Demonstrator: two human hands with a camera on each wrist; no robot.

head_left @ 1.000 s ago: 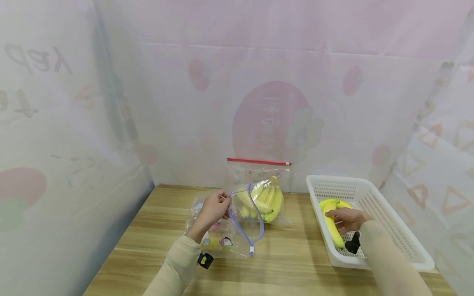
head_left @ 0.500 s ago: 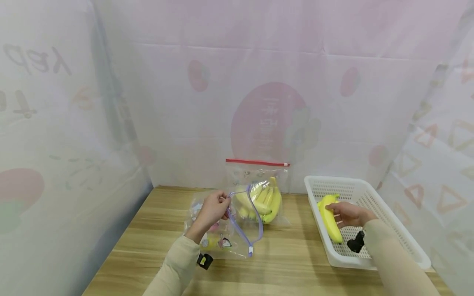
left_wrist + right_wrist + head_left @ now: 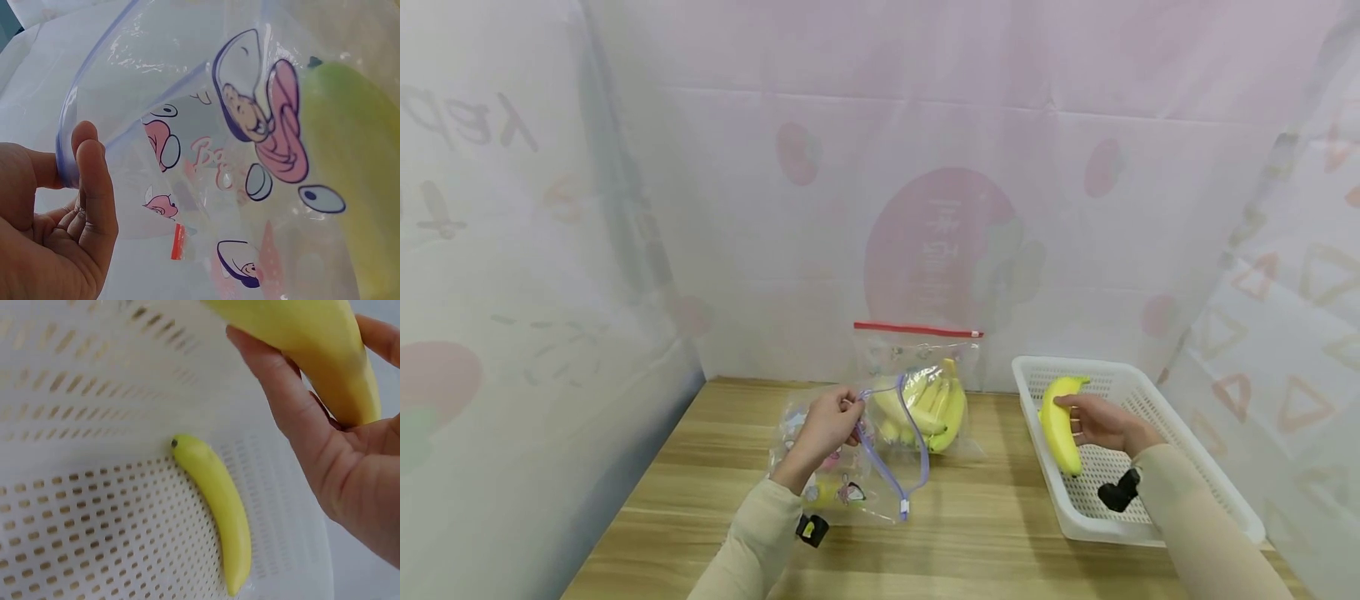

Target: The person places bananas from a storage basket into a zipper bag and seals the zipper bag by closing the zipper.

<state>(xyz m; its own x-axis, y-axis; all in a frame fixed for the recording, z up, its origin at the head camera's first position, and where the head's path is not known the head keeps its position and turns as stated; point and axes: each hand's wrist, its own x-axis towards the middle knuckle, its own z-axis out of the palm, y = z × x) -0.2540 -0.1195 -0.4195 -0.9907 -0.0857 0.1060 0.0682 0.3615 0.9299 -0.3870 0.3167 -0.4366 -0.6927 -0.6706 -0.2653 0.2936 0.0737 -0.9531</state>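
Note:
My left hand point(image 3: 829, 423) pinches the purple zip rim of a clear, cartoon-printed zip bag point(image 3: 883, 467); its mouth gapes. Through the film in the left wrist view shows a blurred yellow-green shape point(image 3: 350, 144), probably a banana. My right hand point(image 3: 1101, 421) grips a yellow banana point(image 3: 1060, 425) with the thumb on one side and fingers on the other, raised over the white perforated basket point(image 3: 1213, 483). Another banana point(image 3: 219, 506) lies on the basket floor in the right wrist view.
Behind the purple-rimmed bag, a red-topped zip bag point(image 3: 917, 331) with several bananas point(image 3: 951, 417) stands against the pale printed curtain point(image 3: 760, 250). All rests on a wooden table point(image 3: 985, 533). A black wrist camera point(image 3: 1118, 490) sits under my right wrist, another point(image 3: 812, 530) by my left.
My right hand has lifted the banana up from the basket floor and slightly away from me. My left hand keeps its hold on the bag rim almost unmoved.

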